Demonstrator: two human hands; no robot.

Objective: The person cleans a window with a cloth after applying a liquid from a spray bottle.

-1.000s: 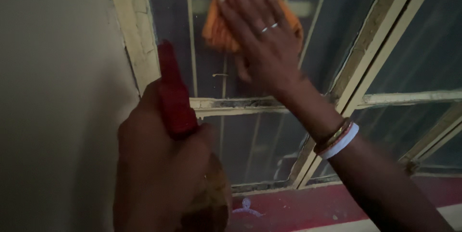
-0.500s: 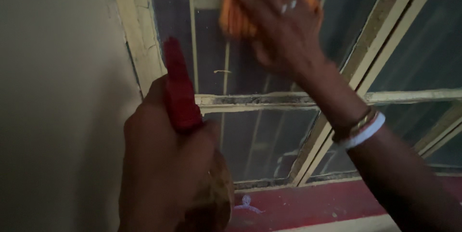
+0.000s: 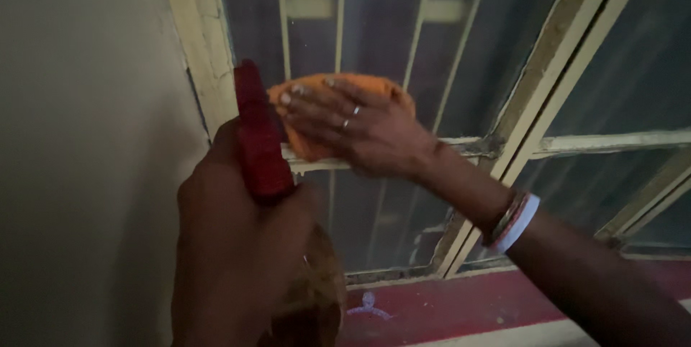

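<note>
Head view: your right hand [image 3: 353, 127] lies flat with fingers spread, pressing a crumpled orange cloth [image 3: 317, 106] against the glass pane of the cream-painted metal window frame [image 3: 504, 147], just above its horizontal bar. The cloth sits under your palm and fingertips (pressed rather than pinched). Your left hand [image 3: 234, 260] is clenched around a spray bottle with a red nozzle [image 3: 258, 138], held upright just beside the cloth.
</note>
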